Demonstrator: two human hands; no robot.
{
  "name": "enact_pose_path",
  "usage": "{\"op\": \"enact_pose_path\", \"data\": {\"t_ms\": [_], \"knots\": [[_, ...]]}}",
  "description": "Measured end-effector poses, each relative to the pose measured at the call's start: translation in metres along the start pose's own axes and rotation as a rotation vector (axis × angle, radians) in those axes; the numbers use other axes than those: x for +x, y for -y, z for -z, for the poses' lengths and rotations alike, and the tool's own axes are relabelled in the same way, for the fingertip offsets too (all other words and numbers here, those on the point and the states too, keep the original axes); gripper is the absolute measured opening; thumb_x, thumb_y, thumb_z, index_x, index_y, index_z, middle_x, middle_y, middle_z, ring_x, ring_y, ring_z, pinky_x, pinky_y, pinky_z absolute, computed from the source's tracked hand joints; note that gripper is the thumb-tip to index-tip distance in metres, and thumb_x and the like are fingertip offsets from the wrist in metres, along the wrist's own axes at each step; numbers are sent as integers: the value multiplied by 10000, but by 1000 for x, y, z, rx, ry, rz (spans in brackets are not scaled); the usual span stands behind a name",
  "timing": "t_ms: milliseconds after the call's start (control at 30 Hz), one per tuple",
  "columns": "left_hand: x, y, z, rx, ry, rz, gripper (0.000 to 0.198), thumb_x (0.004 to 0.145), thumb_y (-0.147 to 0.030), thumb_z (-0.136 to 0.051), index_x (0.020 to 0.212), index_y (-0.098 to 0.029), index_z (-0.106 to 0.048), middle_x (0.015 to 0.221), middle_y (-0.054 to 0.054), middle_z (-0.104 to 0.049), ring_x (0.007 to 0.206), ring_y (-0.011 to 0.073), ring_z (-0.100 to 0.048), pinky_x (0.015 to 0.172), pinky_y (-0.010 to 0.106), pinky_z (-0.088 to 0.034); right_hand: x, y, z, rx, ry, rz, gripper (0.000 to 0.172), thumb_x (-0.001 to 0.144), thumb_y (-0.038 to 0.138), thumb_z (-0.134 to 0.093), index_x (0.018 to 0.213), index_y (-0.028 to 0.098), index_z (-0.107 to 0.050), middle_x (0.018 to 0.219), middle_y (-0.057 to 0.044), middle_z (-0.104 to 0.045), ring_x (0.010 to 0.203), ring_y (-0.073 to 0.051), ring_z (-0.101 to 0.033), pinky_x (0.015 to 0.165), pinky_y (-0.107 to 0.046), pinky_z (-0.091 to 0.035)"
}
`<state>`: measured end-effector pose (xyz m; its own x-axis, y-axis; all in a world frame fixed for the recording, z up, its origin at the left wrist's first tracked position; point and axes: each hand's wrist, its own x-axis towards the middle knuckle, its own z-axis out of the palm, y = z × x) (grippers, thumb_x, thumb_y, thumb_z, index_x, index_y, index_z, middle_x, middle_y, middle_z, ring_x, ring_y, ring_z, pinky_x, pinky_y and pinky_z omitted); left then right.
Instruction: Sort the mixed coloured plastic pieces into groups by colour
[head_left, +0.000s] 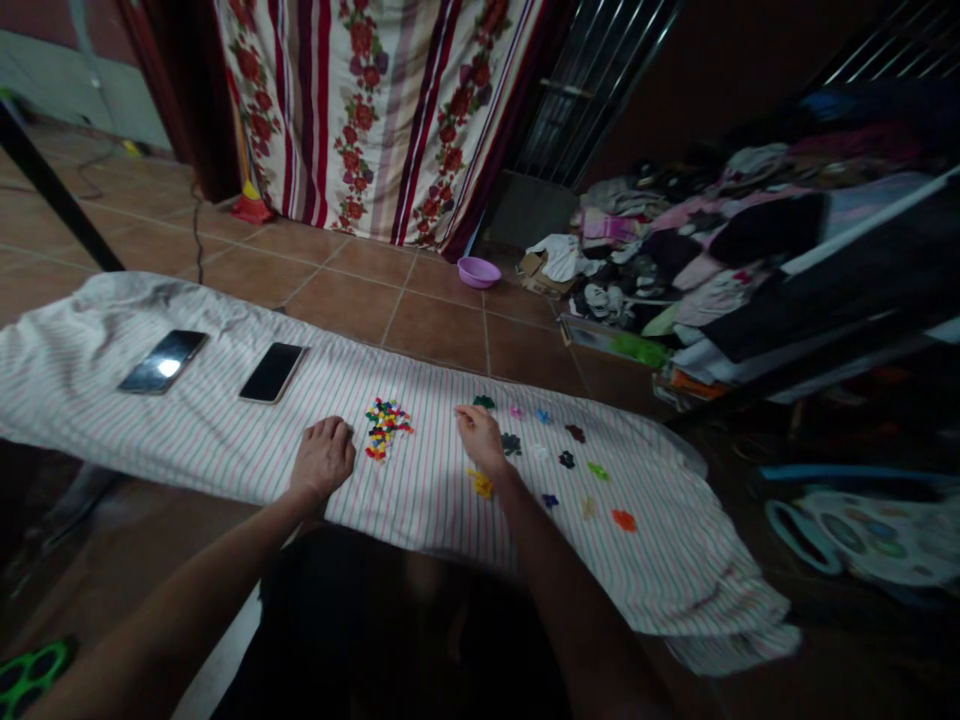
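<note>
Striped cloth is lying under everything. Left hand is resting palm down, fingers loosely curled; can't tell from here if it's gripping anything. Right hand is holding its fingertips nearly together; can't see whether a piece is between them. Mixed pile is sitting between the hands, nearer the left. Yellow pile is lying just below the right hand, green pile just past its fingers.

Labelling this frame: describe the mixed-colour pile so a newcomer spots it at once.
Find the striped cloth across the picture. On it, between the left hand and the right hand, lies the mixed-colour pile. It mingles red, yellow and green, whereas the clusters further right are each one colour.
</note>
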<state>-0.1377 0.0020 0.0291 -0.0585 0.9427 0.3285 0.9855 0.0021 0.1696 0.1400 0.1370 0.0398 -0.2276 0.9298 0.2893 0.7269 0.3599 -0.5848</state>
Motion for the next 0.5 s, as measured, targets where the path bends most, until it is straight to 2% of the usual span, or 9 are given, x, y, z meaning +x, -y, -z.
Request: {"op": "enact_pose_path", "data": {"t_ms": [133, 233, 367, 500], "knots": [[0, 1, 1, -4, 23, -7, 238, 893, -234, -407, 1046, -186, -583, 1082, 119, -593, 1012, 265, -533, 862, 410, -385, 6, 46, -43, 71, 137, 133, 291, 868, 123, -487, 1005, 198, -732, 996, -61, -668, 907, -163, -625, 854, -269, -482], [-1, 3, 0, 0, 43, -23, 272, 887, -237, -420, 1106, -221, -582, 1119, 113, -581, 1041, 267, -521, 873, 414, -385, 9, 69, -64, 41, 228, 156, 309, 882, 107, -489, 1047, 220, -724, 1023, -57, -647, 943, -168, -612, 871, -269, -472], [-1, 4, 0, -5, 34, -45, 317, 898, -256, -419, 1174, -224, -570, 1171, 127, -566, 1088, 276, -504, 891, 423, -383, 9, 83, -74, -68, 309, 132, 331, 886, 95, -501, 1093, 240, -713, 1039, -55, -614, 946, -169, -601, 843, -254, -463], [-1, 2, 0, -14, 28, -42, 311, 906, -266, -407, 1165, -215, -572, 1149, 130, -573, 1087, 278, -503, 893, 428, -378, 4, 85, -72, -116, 315, 132, 321, 875, 101, -539, 1097, 268, -700, 1025, -40, -594, 943, -166, -592, 833, -247, -456]]}}
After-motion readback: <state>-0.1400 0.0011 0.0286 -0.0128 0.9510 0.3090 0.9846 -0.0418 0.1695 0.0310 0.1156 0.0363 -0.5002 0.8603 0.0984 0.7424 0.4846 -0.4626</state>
